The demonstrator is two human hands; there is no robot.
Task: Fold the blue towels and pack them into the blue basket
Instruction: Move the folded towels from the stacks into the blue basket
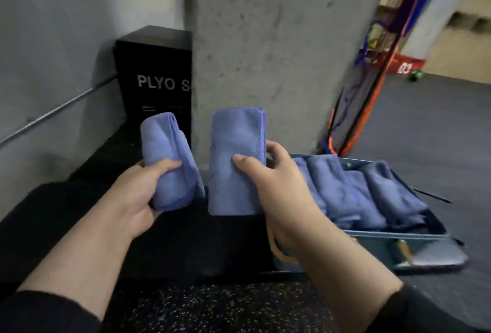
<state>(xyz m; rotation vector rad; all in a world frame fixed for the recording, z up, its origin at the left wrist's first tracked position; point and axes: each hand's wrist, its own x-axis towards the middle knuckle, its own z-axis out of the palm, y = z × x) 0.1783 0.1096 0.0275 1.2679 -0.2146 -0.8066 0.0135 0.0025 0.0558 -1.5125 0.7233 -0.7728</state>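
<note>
Two hands were up in front of the person, and each gripped one folded blue towel. The left hand (135,194) pinched a towel (170,162) between its thumb on the near face and the fingers curled behind, and this towel leaned slightly to the left above the thumb. The right hand (276,186) held the second towel (235,162) upright, with the thumb pressed on the near face and the fingers wrapped round its right edge. The two held towels stood side by side, just apart, over a black padded surface (79,213).

Just beyond the right hand's fingers, to their right, sat the blue basket (393,235) on the floor. It held a row of folded blue towels (353,192) standing side by side; about four could be counted, though blur made the number unsure. Past the left hand's fingers stood one black box (154,67) lettered "PLYO", against a grey concrete pillar (279,53)
</note>
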